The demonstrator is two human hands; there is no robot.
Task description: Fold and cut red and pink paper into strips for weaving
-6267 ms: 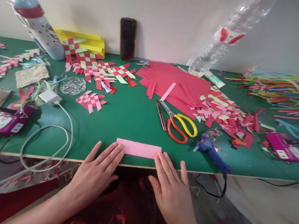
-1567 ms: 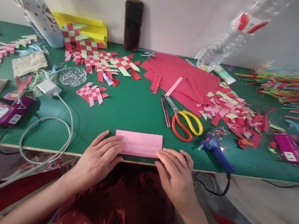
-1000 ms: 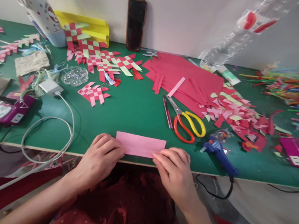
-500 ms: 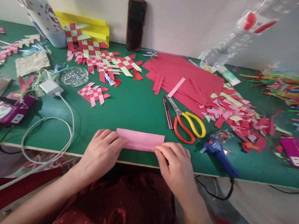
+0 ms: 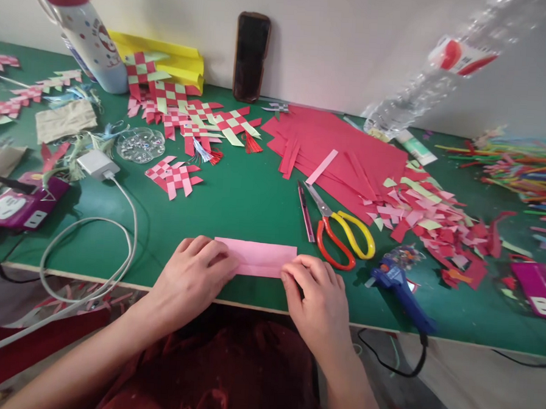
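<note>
A pink strip of paper (image 5: 263,258) lies lengthwise near the table's front edge, with a lengthwise crease or fold along its lower part. My left hand (image 5: 201,268) pinches its left end, the fingers bent over the paper. At the opposite end, my right hand (image 5: 316,295) grips the lower right corner between thumb and fingers. Scissors (image 5: 340,229) with one red and one yellow handle rest just beyond my right hand. A slim pink cutter knife (image 5: 306,212) lies beside their blades.
Red paper sheets (image 5: 331,140) lie behind the scissors, with paper scraps (image 5: 437,219) to their right. A blue glue gun (image 5: 403,291) sits at right. Woven paper fish (image 5: 174,176), a white cable (image 5: 132,221) and a bottle (image 5: 93,42) occupy the left. A phone (image 5: 251,57) leans on the wall.
My left hand has slid a little to the right along the pink paper. My right hand keeps its hold at the other end. The view has tilted slightly upward.
</note>
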